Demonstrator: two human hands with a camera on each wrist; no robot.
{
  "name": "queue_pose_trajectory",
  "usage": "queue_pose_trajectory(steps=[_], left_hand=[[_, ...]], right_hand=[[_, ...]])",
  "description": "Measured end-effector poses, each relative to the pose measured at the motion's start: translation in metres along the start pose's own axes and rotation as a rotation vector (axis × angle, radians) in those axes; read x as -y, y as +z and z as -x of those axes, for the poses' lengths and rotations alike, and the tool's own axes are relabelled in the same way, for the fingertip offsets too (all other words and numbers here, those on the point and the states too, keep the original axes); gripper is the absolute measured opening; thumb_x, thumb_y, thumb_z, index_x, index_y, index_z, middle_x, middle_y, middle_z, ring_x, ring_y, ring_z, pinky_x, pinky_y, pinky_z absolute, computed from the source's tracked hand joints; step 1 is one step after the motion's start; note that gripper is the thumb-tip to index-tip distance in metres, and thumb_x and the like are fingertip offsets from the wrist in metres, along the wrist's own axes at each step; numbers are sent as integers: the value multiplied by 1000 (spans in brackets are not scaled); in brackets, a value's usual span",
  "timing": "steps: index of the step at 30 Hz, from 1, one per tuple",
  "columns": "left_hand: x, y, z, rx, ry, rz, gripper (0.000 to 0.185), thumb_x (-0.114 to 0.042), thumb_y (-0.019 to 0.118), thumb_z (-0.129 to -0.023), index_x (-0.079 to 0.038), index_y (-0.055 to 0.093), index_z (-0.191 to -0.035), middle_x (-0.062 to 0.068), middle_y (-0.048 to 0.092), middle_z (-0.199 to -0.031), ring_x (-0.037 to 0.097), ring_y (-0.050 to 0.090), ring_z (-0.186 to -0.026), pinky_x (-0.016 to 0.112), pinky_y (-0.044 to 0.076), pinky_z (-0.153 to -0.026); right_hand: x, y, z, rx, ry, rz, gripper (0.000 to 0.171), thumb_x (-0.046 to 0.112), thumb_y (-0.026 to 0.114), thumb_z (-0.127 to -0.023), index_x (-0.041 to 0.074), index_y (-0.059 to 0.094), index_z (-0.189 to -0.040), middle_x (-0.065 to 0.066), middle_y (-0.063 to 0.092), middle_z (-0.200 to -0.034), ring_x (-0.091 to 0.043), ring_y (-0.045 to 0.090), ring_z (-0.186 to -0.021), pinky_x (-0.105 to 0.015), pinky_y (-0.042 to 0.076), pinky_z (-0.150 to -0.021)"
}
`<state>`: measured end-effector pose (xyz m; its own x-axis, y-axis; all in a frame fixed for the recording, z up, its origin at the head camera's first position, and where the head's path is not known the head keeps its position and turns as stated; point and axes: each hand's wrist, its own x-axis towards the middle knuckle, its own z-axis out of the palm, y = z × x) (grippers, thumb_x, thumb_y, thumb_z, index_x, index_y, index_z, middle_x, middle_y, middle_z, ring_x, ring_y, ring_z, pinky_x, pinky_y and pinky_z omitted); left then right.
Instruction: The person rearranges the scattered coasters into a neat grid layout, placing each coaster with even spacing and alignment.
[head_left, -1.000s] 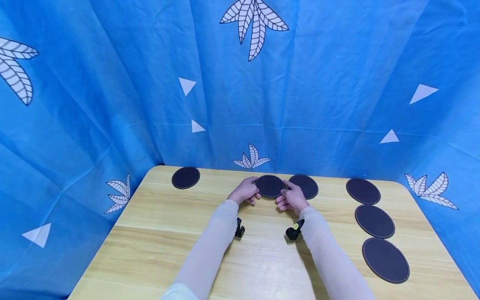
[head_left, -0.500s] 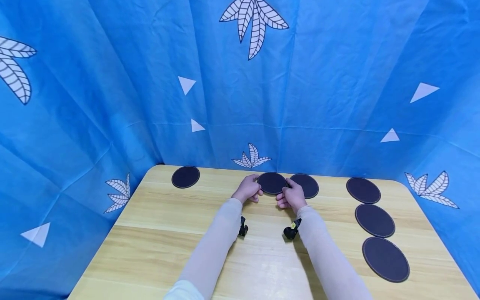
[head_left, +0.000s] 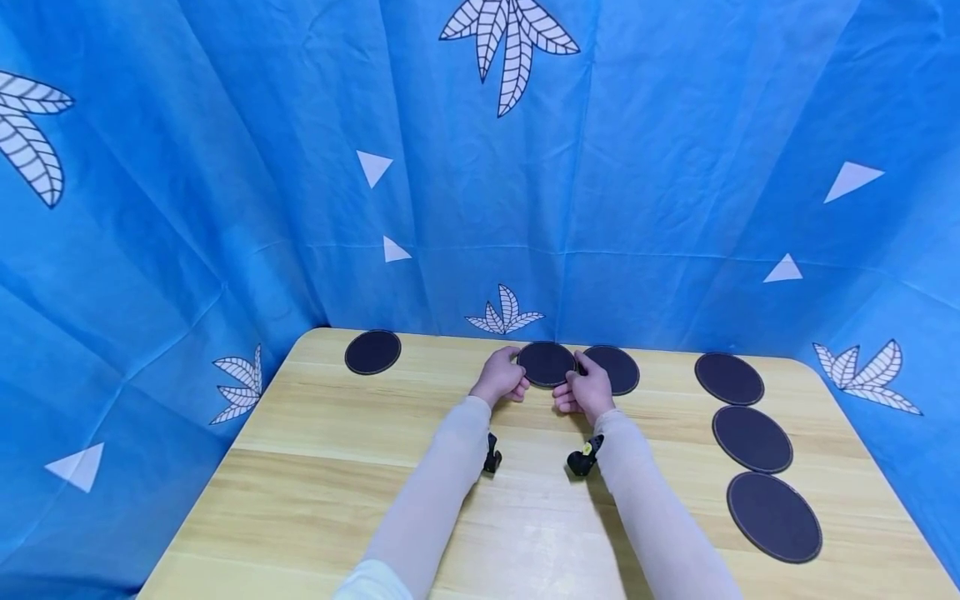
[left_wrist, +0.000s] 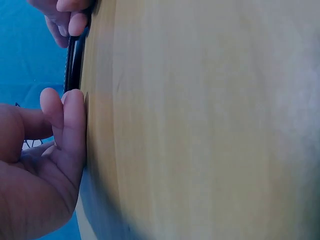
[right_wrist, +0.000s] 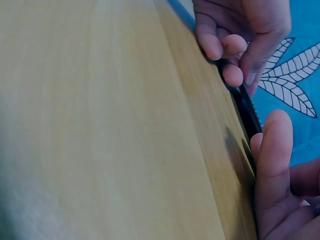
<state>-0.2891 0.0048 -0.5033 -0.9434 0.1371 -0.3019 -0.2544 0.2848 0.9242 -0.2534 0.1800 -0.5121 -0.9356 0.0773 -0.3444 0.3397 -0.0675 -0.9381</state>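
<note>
A dark round coaster (head_left: pixel 546 362) sits at the back middle of the wooden table (head_left: pixel 315 467). My left hand (head_left: pixel 517 382) pinches its left edge with curled fingers. My right hand (head_left: pixel 572 385) holds the right edge, thumb on top. In the left wrist view the coaster's thin black rim (left_wrist: pixel 74 65) runs between my left fingertips (left_wrist: pixel 70 115) and the other hand (left_wrist: pixel 62 17). The right wrist view shows the same rim (right_wrist: pixel 247 107) between my right fingers (right_wrist: pixel 272 145) and the left hand (right_wrist: pixel 240 35). I cannot tell whether the coaster is off the table.
A second coaster (head_left: pixel 617 369) lies just right of the held one, partly behind my right hand. Another coaster (head_left: pixel 372 352) lies at the back left. Three larger ones (head_left: pixel 752 439) line the right side. Blue cloth (head_left: pixel 225 208) walls the table on three sides.
Both hands and the coaster between them have moved a little farther from me, toward the back edge, and slightly right. The other coasters have not moved.
</note>
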Motion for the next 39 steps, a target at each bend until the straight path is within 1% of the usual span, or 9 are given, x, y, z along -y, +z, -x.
queue_pose_trajectory(steps=[5,10,14,19,27,34,39], left_hand=[[0,3,-1,-20,-8,8,57,3,48,-98,-7,40,-154,8,62,-62,12,54,-43,31,58,-49],[-2,4,2,-21,-18,13,59,2,49,-98,-6,38,-156,10,65,-65,14,60,-46,31,59,-50],[-2,5,2,-28,-30,13,60,2,51,-98,-6,37,-156,12,67,-68,16,63,-49,31,59,-50],[0,7,2,-29,-36,5,60,2,52,-98,-6,39,-155,12,67,-69,16,64,-50,32,59,-52],[-1,7,4,-2,-19,18,59,1,52,-99,-4,37,-155,11,66,-70,14,62,-51,28,59,-53],[-4,4,11,24,-9,29,59,-3,51,-100,-3,35,-156,9,64,-73,13,61,-54,26,57,-52],[-3,4,13,49,1,26,59,-5,50,-100,-4,33,-157,9,64,-75,14,61,-55,24,56,-51]], right_hand=[[-1,-2,-1,4,-4,-27,62,5,41,-108,19,18,-163,-16,70,-72,-16,64,-47,-31,58,-49],[-3,-3,-1,-5,-1,-25,62,4,41,-108,18,18,-164,-15,70,-72,-16,65,-48,-31,58,-50],[-3,-2,-1,-14,5,-40,63,4,41,-107,16,15,-164,-13,70,-70,-16,65,-49,-31,58,-50],[-3,-2,0,6,7,-57,67,1,40,-106,13,8,-164,-13,70,-69,-17,66,-50,-31,58,-49],[0,-5,1,42,22,-53,68,1,38,-106,15,6,-164,-11,70,-69,-17,66,-50,-31,58,-51],[1,-5,0,55,31,-61,68,1,38,-107,16,4,-164,-13,70,-70,-18,66,-50,-31,58,-50],[0,-8,-2,69,42,-57,70,0,38,-106,17,4,-164,-13,69,-70,-18,65,-50,-31,58,-50]])
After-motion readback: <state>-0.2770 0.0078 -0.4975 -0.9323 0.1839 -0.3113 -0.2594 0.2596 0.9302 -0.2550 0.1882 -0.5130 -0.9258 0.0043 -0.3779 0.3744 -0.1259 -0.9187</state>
